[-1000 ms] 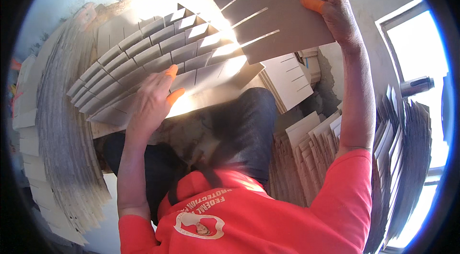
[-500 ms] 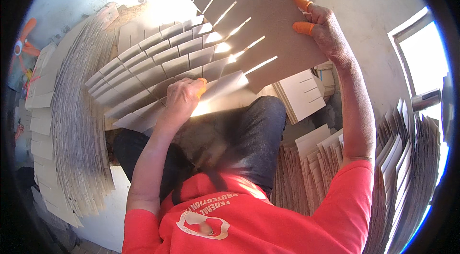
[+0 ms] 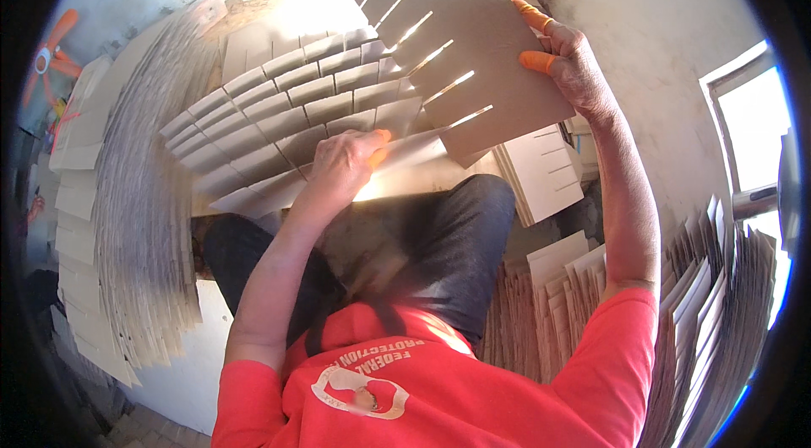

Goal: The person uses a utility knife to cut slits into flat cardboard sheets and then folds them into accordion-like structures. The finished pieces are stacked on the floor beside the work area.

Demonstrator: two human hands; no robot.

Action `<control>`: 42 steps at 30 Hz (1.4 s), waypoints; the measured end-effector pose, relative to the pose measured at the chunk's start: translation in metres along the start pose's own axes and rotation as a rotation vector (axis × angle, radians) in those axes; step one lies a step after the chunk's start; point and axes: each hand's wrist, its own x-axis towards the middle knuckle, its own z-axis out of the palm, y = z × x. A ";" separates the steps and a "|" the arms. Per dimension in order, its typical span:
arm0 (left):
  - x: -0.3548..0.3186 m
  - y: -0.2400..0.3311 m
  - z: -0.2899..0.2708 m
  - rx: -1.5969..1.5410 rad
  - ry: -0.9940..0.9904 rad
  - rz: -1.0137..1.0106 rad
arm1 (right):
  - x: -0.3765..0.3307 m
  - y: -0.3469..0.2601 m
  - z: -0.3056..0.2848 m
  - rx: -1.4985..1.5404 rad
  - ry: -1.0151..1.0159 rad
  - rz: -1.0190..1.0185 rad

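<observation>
My right hand (image 3: 568, 66), with orange covers on its thumb and a finger, grips the right edge of a flat grey-brown cardboard sheet (image 3: 498, 42). The sheet is tilted up, and a row of parallel slots opens along its left side. Left of it stands a cardboard divider grid (image 3: 291, 101) of interlocked strips; the strips' right ends meet or lie close to the slots, and I cannot tell how many are seated. My left hand (image 3: 346, 162), also with orange on its fingertips, is closed on the nearest strips of the grid.
A long stack of cardboard pieces (image 3: 144, 211) runs down the left. Slotted sheets (image 3: 545, 169) are piled beyond my right knee, and more upright cardboard pieces (image 3: 688, 304) stand at the lower right. An orange-bladed fan (image 3: 46, 59) is at the far left, a window (image 3: 752, 127) at the right.
My left hand has moved a little to the right along the near strips. The sheet in my right hand has shifted slightly against the grid. The whole view has also moved a little.
</observation>
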 end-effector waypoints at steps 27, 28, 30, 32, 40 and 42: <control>0.025 -0.024 0.015 0.368 0.288 0.195 | 0.002 -0.001 0.016 0.152 -0.164 -0.125; 0.025 -0.029 0.018 0.445 0.306 0.173 | -0.001 -0.003 0.019 0.158 -0.166 -0.141; 0.027 -0.036 0.025 0.389 0.221 0.114 | 0.000 -0.005 0.023 0.196 -0.186 -0.178; 0.024 -0.032 0.012 0.305 0.076 0.109 | 0.003 -0.002 0.025 0.263 -0.214 -0.200; 0.020 -0.031 0.007 -0.004 0.208 0.114 | -0.006 -0.005 0.030 0.242 -0.121 -0.163; 0.021 -0.031 0.005 0.035 0.174 0.119 | -0.003 -0.005 0.029 0.263 -0.138 -0.142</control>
